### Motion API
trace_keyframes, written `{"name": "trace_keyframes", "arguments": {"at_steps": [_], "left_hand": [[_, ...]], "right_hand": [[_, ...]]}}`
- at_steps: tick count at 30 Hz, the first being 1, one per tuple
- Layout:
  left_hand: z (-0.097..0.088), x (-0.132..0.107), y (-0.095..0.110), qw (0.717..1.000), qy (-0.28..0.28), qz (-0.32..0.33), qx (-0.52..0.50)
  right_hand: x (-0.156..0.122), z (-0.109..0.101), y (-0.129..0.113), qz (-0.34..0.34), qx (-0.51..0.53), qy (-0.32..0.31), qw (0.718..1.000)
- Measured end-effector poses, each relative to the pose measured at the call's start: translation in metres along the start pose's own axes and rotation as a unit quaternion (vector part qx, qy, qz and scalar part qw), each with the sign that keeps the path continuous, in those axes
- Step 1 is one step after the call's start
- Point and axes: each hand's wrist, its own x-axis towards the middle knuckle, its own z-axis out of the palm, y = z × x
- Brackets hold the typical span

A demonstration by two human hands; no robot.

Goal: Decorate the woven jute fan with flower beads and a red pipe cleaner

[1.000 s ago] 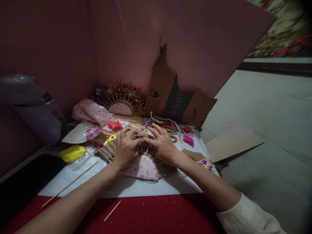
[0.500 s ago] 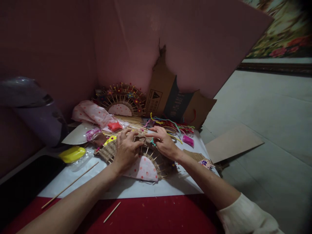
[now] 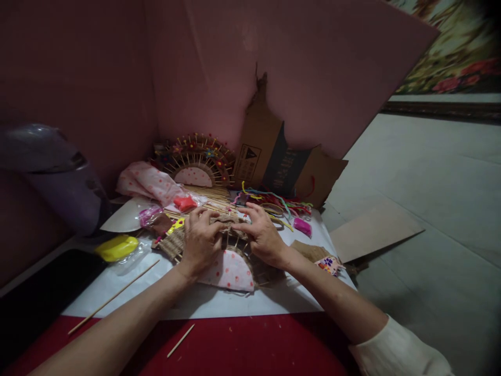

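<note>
A half-round woven fan piece [image 3: 230, 269] with a pink dotted centre and wooden spokes lies on white paper [image 3: 235, 303]. My left hand [image 3: 201, 237] rests on its upper left, fingers curled round the brown woven band. My right hand [image 3: 262, 232] sits on the upper right, fingers bent and pinching at the same band near the spokes. Both thumbs meet near the top middle of the piece.
A finished fan [image 3: 195, 159] with coloured beads leans at the back beside torn cardboard [image 3: 274, 156]. Coloured yarn [image 3: 274, 201], pink and red clay packets, yellow clay [image 3: 116, 246], pink dotted cloth [image 3: 146, 180] and loose skewers [image 3: 113, 297] lie around. A purple object [image 3: 50, 167] stands left.
My right hand drew back slightly from the yarn side and closed onto the woven band. My left hand stayed nearly in place.
</note>
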Motion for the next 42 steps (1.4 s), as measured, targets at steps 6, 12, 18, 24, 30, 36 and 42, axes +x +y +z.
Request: {"name": "trace_keyframes", "arguments": {"at_steps": [6, 12, 18, 24, 30, 36, 42], "left_hand": [[-0.003, 0.001, 0.003, 1.000, 0.013, -0.014, -0.002], [-0.003, 0.002, 0.002, 1.000, 0.015, -0.026, 0.000], [-0.001, 0.003, -0.001, 0.999, 0.035, -0.035, -0.020], [-0.007, 0.010, -0.002, 0.990, 0.075, -0.083, -0.091], [-0.013, 0.016, -0.005, 0.972, 0.133, -0.139, -0.134], [-0.017, 0.022, -0.013, 0.992, 0.042, -0.094, -0.075], [-0.016, 0.019, -0.011, 0.994, -0.101, 0.027, 0.018]], "right_hand": [[0.000, 0.002, -0.002, 0.004, -0.003, 0.004, 1.000], [0.000, 0.000, -0.002, 0.010, 0.006, -0.005, 1.000], [0.000, -0.002, -0.003, 0.013, 0.007, -0.006, 1.000], [-0.002, 0.000, -0.004, -0.001, -0.004, -0.028, 1.000], [0.000, -0.004, -0.003, 0.021, 0.046, 0.048, 0.998], [0.003, -0.010, 0.000, 0.075, 0.104, 0.108, 0.986], [0.001, -0.008, 0.002, 0.093, 0.112, 0.109, 0.983]]}}
